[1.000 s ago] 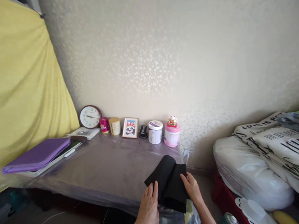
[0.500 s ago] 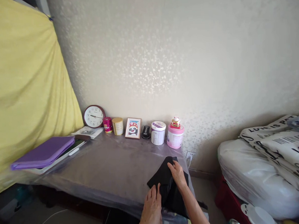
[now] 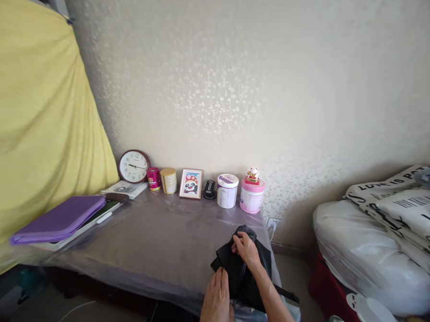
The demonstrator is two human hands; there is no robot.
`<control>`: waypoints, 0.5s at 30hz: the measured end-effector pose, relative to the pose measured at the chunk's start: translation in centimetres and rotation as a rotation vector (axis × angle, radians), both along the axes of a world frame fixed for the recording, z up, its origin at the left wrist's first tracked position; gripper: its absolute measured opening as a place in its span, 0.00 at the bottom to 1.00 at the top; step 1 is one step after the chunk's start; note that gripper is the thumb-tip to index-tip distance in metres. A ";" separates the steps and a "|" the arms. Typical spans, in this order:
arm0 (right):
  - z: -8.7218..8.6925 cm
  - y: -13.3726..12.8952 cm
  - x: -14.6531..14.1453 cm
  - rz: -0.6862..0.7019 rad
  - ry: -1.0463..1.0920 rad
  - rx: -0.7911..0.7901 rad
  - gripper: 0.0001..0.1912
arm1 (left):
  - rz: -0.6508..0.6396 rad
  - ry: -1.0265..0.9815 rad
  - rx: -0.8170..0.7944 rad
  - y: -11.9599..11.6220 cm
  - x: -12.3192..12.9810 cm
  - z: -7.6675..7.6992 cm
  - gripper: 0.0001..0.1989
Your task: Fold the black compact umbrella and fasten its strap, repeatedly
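Observation:
A piece of black cloth (image 3: pixel 239 275), bunched and folded, lies at the front right corner of the table (image 3: pixel 161 240). A black strap or strip sticks out from it to the right, past the table edge. My right hand (image 3: pixel 246 249) is closed on the upper part of the cloth, with its fingers curled. Lower and to the left, my left hand (image 3: pixel 215 295) grips the near left side of the cloth, its fingers pressed together. Its thumb is partly hidden. What the cloth is I cannot tell.
Along the wall stand a clock (image 3: pixel 134 166), a magenta tin (image 3: pixel 153 179), a framed panda picture (image 3: pixel 191 184), a white canister (image 3: pixel 227 191) and a pink canister (image 3: pixel 252 197) topped by a cat figurine (image 3: pixel 252 174). A purple folder (image 3: pixel 59 218) lies left; a white bag (image 3: pixel 367 254) bulges right.
My right hand has shifted slightly left, its fingers curling more, and the cloth's top has folded over. The strap now shows at right. My left hand has moved a little down.

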State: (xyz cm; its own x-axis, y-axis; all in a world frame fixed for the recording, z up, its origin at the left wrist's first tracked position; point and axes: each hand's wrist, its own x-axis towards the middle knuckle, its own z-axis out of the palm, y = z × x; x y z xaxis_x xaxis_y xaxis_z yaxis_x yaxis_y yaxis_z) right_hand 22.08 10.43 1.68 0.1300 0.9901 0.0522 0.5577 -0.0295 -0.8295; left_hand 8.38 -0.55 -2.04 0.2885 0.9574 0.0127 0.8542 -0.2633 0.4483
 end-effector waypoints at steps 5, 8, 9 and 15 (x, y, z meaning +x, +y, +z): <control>0.8 -0.8 -0.2 0.105 0.022 0.006 0.15 | 0.060 0.051 0.010 -0.8 -0.3 1.2 0.34; 0.9 -1.2 -0.3 0.130 -0.023 0.038 0.14 | 0.080 0.046 0.153 -0.8 -0.2 1.7 0.31; 0.9 -1.4 -0.3 0.140 -0.047 0.056 0.14 | 0.052 0.036 0.209 -0.7 -0.1 1.8 0.30; 0.6 -2.0 -0.3 0.181 -0.125 0.121 0.14 | -0.180 0.036 0.313 0.5 0.0 1.4 0.29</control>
State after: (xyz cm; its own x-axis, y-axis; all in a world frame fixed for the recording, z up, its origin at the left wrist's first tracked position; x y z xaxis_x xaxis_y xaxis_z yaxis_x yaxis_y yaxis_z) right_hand 21.78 8.40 2.29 -0.0639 0.9823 0.1760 0.6435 0.1754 -0.7450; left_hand 8.36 -0.06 -0.68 0.4576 0.8426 0.2840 0.7957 -0.5306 0.2922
